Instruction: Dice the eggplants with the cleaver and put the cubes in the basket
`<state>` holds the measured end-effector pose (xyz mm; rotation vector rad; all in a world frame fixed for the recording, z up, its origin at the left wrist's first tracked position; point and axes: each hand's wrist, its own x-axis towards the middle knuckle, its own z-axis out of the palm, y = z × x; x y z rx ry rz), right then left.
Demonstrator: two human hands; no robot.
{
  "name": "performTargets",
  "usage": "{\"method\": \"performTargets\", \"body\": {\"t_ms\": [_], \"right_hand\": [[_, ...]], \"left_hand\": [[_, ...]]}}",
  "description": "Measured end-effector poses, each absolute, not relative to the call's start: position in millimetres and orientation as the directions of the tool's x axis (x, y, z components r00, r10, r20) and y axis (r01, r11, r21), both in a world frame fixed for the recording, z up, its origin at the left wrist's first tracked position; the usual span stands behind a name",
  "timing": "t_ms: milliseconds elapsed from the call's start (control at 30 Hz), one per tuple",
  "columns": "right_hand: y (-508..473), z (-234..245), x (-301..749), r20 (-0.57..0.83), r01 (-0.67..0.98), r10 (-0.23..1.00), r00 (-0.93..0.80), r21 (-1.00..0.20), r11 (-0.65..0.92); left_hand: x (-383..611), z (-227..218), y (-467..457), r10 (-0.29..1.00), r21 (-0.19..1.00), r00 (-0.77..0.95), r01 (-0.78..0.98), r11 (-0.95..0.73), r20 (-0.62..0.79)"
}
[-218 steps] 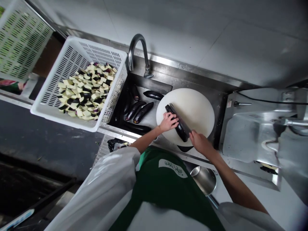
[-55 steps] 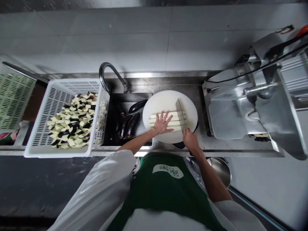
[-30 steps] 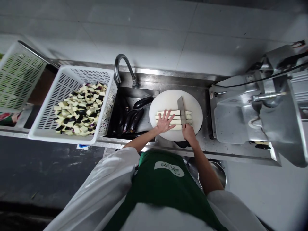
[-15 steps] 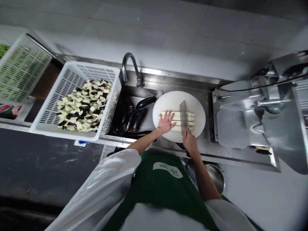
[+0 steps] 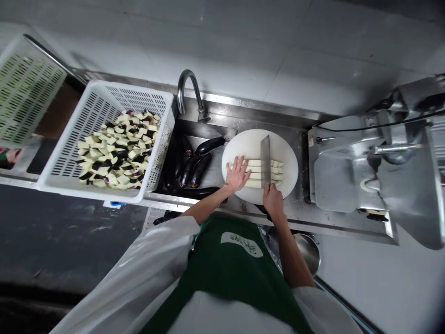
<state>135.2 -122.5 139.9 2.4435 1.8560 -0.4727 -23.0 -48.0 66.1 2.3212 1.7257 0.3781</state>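
A round white cutting board (image 5: 281, 153) lies on the steel counter by the sink. Pale eggplant strips (image 5: 255, 174) lie side by side across it. My left hand (image 5: 237, 174) rests flat on their left ends with fingers spread. My right hand (image 5: 273, 202) is closed on the handle of a cleaver (image 5: 265, 157), whose blade stands across the strips near their right ends. A few cut pieces (image 5: 277, 170) lie to the right of the blade.
Whole dark eggplants (image 5: 194, 167) lie in the sink under the faucet (image 5: 187, 90). A white slotted basket (image 5: 100, 139) of eggplant chunks sits left of the sink, another basket (image 5: 24, 88) beyond it. A metal slicer (image 5: 375, 162) stands at right. A steel bowl (image 5: 308, 250) is below the counter.
Earlier I held a whole eggplant under the cleaver; it now lies as pale strips. Over the last second the blade has shifted slightly left along the strips, and my left hand still presses them.
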Motion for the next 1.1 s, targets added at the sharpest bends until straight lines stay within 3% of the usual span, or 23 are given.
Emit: {"method": "performTargets", "body": {"t_ms": [233,467,667,900,1100], "right_hand": [[-109,127,113,-0.379,0.931,0.893,0.243,-0.167,-0.324],[-105,135,112,-0.372,0.926,0.888,0.27,-0.153,-0.345],[-120,142,112,-0.286,0.941,0.927,0.243,-0.162,-0.297],[-123,125,84,-0.373,0.936,0.896,0.241,-0.154,-0.316],[-119,147,95,-0.362,0.95,0.907,0.215,-0.138,-0.281]], "left_hand": [[-25,49,-46,0.935,0.324,0.351,0.881,-0.346,0.043],[-25,55,-44,0.932,0.322,0.358,0.878,-0.354,0.047],[-41,60,-45,0.984,0.434,0.163,0.884,-0.176,0.068],[-47,47,-49,0.965,0.422,0.263,0.873,-0.244,0.014],[-51,48,-48,0.968,0.471,0.246,0.848,-0.242,0.053]]}}
